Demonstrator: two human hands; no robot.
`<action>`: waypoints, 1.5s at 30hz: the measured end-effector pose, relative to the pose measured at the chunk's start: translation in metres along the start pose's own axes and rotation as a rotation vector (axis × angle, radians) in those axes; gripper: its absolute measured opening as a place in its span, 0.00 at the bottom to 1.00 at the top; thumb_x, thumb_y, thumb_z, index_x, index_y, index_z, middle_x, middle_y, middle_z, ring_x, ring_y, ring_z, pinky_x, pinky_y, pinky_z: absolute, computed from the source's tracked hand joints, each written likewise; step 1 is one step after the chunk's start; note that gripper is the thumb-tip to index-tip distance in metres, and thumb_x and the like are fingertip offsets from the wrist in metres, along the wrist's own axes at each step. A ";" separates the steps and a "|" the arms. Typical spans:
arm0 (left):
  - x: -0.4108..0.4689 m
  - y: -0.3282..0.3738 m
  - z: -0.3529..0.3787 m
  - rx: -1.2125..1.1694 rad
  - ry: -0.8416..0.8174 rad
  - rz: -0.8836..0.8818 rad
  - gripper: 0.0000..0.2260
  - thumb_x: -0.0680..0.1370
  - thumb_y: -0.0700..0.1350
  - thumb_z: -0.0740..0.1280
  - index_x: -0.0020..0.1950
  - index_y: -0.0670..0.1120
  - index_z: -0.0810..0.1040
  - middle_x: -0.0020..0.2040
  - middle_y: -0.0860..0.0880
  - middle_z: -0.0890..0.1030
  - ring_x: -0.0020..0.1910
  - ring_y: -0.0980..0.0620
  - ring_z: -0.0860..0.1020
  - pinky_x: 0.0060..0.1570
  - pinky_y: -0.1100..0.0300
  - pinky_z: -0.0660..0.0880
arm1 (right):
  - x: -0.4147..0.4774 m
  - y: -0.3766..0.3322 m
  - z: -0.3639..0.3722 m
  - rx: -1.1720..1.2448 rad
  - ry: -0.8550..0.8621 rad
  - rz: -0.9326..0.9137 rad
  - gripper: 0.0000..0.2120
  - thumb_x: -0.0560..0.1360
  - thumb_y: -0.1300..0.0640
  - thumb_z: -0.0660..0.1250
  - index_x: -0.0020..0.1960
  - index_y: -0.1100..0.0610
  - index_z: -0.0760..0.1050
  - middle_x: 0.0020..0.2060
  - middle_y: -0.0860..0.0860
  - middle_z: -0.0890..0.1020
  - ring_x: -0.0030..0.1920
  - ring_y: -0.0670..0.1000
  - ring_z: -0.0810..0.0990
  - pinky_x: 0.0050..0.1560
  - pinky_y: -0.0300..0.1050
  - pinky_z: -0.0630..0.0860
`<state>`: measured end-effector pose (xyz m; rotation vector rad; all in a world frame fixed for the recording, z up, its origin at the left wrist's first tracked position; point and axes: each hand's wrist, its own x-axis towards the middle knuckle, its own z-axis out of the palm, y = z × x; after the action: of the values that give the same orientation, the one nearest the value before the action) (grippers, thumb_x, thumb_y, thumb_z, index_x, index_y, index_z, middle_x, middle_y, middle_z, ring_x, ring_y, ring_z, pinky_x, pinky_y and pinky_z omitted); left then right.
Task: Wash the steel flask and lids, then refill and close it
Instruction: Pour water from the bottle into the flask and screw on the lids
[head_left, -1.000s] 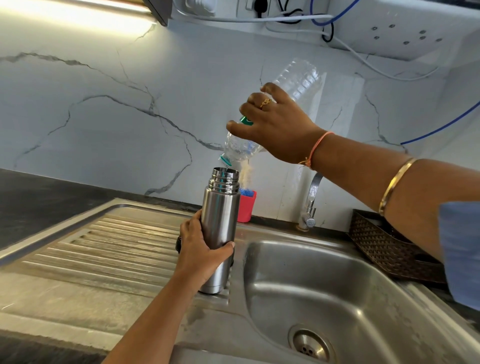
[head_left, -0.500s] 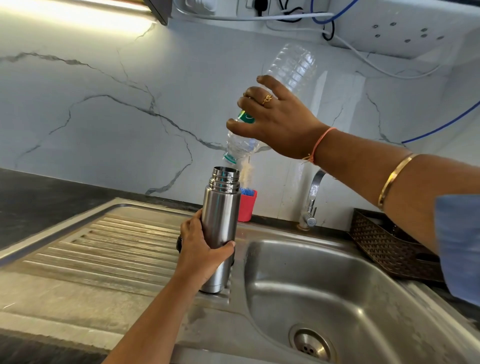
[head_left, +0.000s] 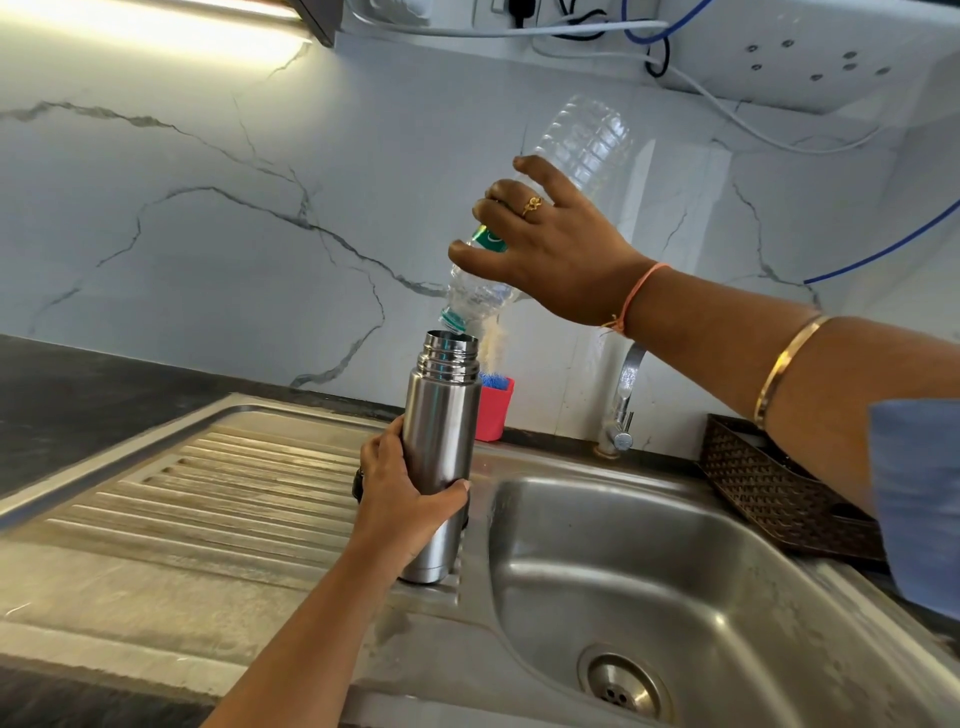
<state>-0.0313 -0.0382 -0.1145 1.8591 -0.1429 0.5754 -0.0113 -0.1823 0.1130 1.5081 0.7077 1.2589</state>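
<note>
The steel flask (head_left: 441, 431) stands upright and uncapped on the drainboard (head_left: 208, 493), right beside the sink bowl. My left hand (head_left: 400, 499) grips its lower body. My right hand (head_left: 545, 244) holds a clear plastic bottle (head_left: 587, 140) steeply upturned, its green-ringed mouth just over the flask's open neck. A little water sits in the bottle's neck. A dark object is partly hidden behind my left hand and the flask; no lids can be made out.
The sink bowl (head_left: 675, 571) with its drain (head_left: 621, 686) lies to the right. A tap (head_left: 623, 405) stands at the back. A red cup (head_left: 493, 410) with a blue brush sits behind the flask. A brown woven basket (head_left: 769, 488) is at the far right.
My right hand has tipped the plastic bottle steeper, its base rising higher. The flask and my left hand have stayed in place.
</note>
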 end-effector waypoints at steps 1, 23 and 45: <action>0.000 0.000 0.000 0.001 -0.001 -0.003 0.38 0.68 0.44 0.76 0.72 0.49 0.59 0.61 0.49 0.63 0.57 0.51 0.70 0.57 0.56 0.71 | -0.001 0.000 0.000 -0.010 0.005 -0.005 0.38 0.60 0.58 0.78 0.64 0.51 0.62 0.52 0.57 0.79 0.54 0.58 0.79 0.63 0.59 0.70; 0.000 0.001 0.001 0.003 0.006 -0.010 0.39 0.68 0.44 0.76 0.73 0.49 0.59 0.62 0.48 0.63 0.56 0.51 0.70 0.58 0.53 0.72 | -0.011 -0.002 0.000 0.071 -0.010 0.056 0.34 0.63 0.62 0.75 0.64 0.53 0.66 0.50 0.60 0.78 0.53 0.61 0.78 0.62 0.62 0.69; -0.005 0.014 -0.009 -0.749 -0.025 -0.224 0.11 0.81 0.40 0.54 0.58 0.47 0.73 0.52 0.44 0.78 0.42 0.58 0.80 0.35 0.65 0.76 | -0.036 -0.035 -0.015 0.715 -0.500 0.596 0.35 0.71 0.47 0.71 0.72 0.52 0.58 0.61 0.57 0.74 0.62 0.60 0.72 0.62 0.58 0.68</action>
<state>-0.0438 -0.0362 -0.1023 1.1325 -0.1398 0.2821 -0.0298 -0.1985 0.0666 2.6488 0.3853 0.9927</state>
